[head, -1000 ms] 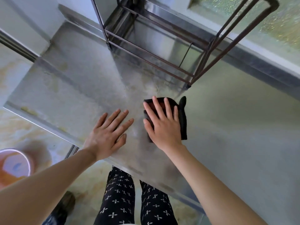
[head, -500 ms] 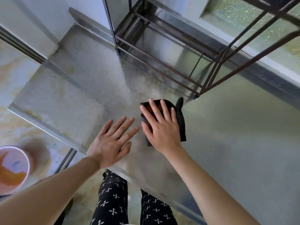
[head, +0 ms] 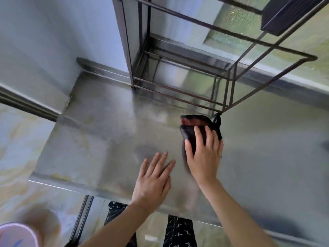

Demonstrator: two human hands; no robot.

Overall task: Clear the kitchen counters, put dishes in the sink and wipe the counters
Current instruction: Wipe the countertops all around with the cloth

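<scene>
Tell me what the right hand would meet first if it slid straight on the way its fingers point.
Probably the metal rack, at its lower front rail just beyond the cloth that the right hand presses on the counter; how high that rail sits is unclear.

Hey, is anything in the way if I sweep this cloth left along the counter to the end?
Yes: your left hand lies flat on the counter just left of the cloth, in that path. Beyond it the steel shows only stains. The rack stands behind the cloth, not leftward.

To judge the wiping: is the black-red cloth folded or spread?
Folded: the black-red cloth shows stacked layers under the right hand.
</scene>
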